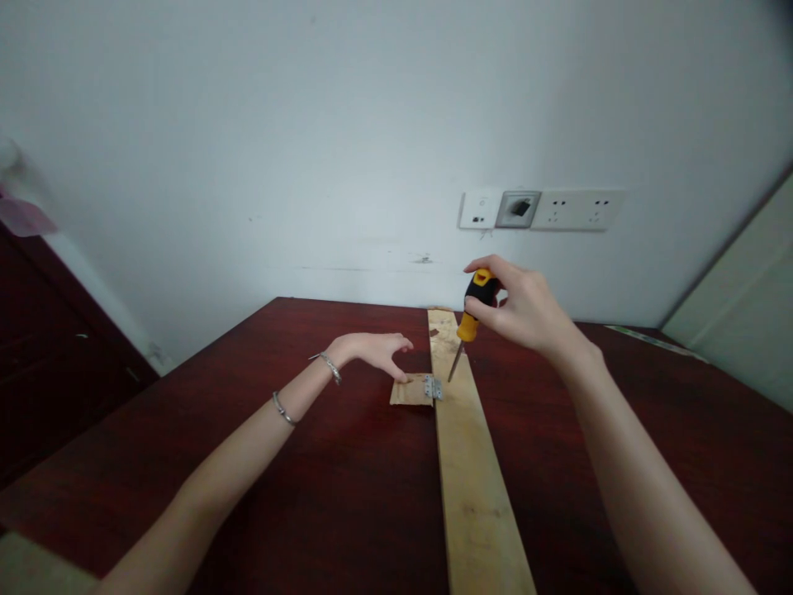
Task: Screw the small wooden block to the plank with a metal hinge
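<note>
My right hand (520,302) grips a screwdriver (469,326) by its yellow and black handle. The shaft slants down, its tip just right of a small metal hinge (434,387); whether it touches the board is hard to tell. That hinge joins a long pale wooden board (477,487) to a small flat piece of wood or cardboard (410,392) on its left. My left hand (375,351) is open, thumb and fingers apart, with the thumb at the top edge of the small piece. Two bracelets circle my left wrist and forearm.
Everything lies on a dark red wooden table (297,496) against a white wall. Wall sockets (579,210) sit above the table's back edge. A dark red door (55,339) stands at the left, and a pale panel (743,289) rises at the right.
</note>
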`<control>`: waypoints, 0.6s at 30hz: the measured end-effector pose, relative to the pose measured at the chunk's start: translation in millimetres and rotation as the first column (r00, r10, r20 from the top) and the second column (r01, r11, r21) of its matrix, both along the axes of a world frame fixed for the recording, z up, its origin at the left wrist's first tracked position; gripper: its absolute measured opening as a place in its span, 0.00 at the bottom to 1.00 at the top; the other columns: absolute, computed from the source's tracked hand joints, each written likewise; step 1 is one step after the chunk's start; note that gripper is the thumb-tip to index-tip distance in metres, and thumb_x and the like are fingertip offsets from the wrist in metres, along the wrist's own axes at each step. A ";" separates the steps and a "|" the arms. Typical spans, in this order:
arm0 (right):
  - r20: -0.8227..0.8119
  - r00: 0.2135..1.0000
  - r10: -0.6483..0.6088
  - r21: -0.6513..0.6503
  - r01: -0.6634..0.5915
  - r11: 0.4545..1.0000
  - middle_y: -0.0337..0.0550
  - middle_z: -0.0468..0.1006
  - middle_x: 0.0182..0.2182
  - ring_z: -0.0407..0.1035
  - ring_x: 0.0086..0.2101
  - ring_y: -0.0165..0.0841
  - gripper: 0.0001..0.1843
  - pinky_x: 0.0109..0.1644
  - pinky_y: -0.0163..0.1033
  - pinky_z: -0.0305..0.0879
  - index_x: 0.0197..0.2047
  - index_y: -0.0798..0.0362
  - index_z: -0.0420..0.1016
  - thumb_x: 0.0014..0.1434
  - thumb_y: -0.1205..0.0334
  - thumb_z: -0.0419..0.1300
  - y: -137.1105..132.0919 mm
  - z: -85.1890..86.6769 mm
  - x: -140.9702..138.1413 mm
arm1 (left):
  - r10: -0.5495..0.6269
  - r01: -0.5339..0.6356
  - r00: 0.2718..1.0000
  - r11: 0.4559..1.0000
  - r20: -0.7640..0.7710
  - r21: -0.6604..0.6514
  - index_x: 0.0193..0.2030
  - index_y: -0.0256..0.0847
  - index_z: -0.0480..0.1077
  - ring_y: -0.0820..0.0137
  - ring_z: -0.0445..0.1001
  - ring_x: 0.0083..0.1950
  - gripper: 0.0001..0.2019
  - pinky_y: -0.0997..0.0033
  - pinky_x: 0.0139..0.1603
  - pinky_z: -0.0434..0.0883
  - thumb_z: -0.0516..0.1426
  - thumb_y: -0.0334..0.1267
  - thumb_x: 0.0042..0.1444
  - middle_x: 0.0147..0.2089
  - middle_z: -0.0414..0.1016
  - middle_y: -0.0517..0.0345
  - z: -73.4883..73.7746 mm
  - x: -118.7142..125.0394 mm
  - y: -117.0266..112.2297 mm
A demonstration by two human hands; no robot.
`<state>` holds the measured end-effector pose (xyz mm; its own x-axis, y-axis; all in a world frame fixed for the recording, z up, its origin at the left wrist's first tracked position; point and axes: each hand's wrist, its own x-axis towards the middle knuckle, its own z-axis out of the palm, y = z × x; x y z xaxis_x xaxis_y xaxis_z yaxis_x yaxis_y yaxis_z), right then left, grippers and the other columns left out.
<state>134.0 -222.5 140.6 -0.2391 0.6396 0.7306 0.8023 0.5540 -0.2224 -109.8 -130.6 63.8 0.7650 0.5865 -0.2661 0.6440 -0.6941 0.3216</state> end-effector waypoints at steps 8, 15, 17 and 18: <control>0.006 0.995 0.099 -0.038 -0.098 0.994 0.48 0.77 0.36 0.70 0.31 0.35 0.20 0.36 0.40 0.65 0.50 0.56 0.70 0.52 0.65 0.59 1.5 -3.6 -7.7 | 0.010 -0.009 0.989 1.000 -0.148 0.007 0.69 0.32 0.52 0.47 0.50 0.71 0.51 0.56 0.69 0.54 0.64 0.58 0.41 0.71 0.51 0.36 -15.2 40.0 -17.0; -0.015 0.996 0.089 -0.063 -0.090 0.994 0.44 0.78 0.37 0.70 0.30 0.33 0.23 0.39 0.41 0.66 0.53 0.52 0.67 0.55 0.60 0.63 -4.8 -9.1 -4.9 | -0.018 0.020 0.986 1.000 -0.163 0.010 0.69 0.33 0.50 0.48 0.47 0.72 0.52 0.55 0.69 0.52 0.63 0.59 0.42 0.72 0.48 0.36 -25.8 36.4 -13.8; -0.034 0.996 0.088 -0.053 -0.090 0.995 0.44 0.78 0.37 0.70 0.30 0.33 0.22 0.39 0.41 0.67 0.53 0.52 0.67 0.55 0.60 0.63 -5.8 -10.6 -2.8 | -0.030 0.034 0.985 0.999 -0.168 0.018 0.68 0.34 0.51 0.48 0.48 0.71 0.51 0.56 0.69 0.53 0.63 0.59 0.42 0.71 0.49 0.37 -28.0 36.5 -13.1; -0.046 0.995 0.088 -0.044 -0.090 0.995 0.44 0.78 0.38 0.70 0.30 0.33 0.22 0.39 0.40 0.67 0.53 0.52 0.67 0.55 0.60 0.63 -5.9 -11.0 -1.9 | -0.038 0.042 0.985 0.999 -0.168 0.021 0.68 0.35 0.51 0.49 0.49 0.71 0.51 0.56 0.68 0.55 0.63 0.60 0.42 0.71 0.50 0.37 -28.9 36.4 -13.1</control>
